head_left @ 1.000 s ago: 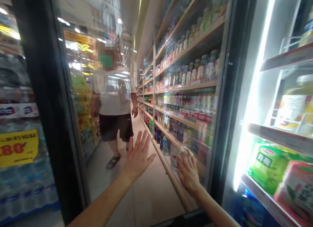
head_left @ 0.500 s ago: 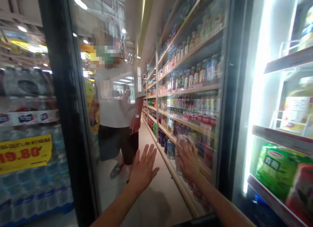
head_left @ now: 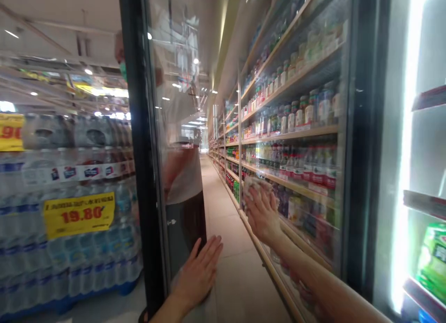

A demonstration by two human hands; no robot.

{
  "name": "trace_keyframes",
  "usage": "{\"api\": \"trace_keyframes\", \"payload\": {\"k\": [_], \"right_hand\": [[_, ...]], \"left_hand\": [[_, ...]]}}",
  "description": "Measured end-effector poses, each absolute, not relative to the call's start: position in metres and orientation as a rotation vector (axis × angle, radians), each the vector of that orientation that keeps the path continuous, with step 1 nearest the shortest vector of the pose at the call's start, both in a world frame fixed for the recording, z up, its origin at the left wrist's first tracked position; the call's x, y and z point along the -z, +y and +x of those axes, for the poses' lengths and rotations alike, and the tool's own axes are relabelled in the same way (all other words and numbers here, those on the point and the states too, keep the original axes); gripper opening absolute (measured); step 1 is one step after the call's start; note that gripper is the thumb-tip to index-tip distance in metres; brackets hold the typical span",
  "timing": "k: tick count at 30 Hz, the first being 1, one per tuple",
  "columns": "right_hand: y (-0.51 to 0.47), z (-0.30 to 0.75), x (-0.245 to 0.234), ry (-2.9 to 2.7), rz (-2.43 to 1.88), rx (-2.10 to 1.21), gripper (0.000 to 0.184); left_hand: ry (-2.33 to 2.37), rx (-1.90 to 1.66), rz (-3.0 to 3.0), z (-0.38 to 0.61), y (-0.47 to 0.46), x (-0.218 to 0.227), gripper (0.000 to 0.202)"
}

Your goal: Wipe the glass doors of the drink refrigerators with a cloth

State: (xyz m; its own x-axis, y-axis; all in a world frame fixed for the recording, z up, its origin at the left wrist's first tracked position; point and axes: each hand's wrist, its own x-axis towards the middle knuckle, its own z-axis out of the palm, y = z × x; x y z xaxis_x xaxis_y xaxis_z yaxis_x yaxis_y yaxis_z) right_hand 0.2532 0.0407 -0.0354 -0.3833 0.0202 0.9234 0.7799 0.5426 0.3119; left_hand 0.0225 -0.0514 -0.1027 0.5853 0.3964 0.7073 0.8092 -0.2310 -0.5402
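A glass door in a dark frame stands before me. Against its lower part my left hand lies flat, fingers stretched out, nothing in it. To the right and higher, my right hand presses a pale, crumpled cloth to the pane. The cloth shows around the fingertips; the palm side is hidden.
Through the glass run long shelves of bottles beside a tiled aisle. A person stands behind the door's left edge. Shrink-wrapped water packs with a price sign are at left. Lit cooler shelves are at right.
My right hand with the cloth has shifted slightly left and up on the pane. My left hand sits lower. The view has turned left, and the person has moved left, partly behind the door frame.
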Motion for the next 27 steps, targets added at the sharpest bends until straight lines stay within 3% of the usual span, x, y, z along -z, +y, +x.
{"api": "trace_keyframes", "payload": {"k": [8,12,18,24,27], "right_hand": [[0.019,0.226,0.070,-2.065,-0.487,0.952,0.047],[0.024,0.275,0.053,-2.064,-0.286,0.945,0.053],[0.051,0.294,0.010,-1.646,-0.637,0.882,0.056],[0.060,0.284,0.022,-1.666,-0.679,0.937,0.054],[0.061,0.286,0.028,-1.678,-0.697,0.943,0.056]], "left_hand": [[-1.103,1.122,-1.964,0.094,-0.045,0.069,0.062],[-1.142,1.167,-1.772,0.117,-0.021,0.068,0.066],[-0.998,1.020,-1.561,0.131,0.011,0.046,0.048],[-0.578,0.432,-1.810,0.049,-0.013,0.083,0.039],[-0.550,0.347,-1.836,0.014,-0.018,0.057,0.039]]}}
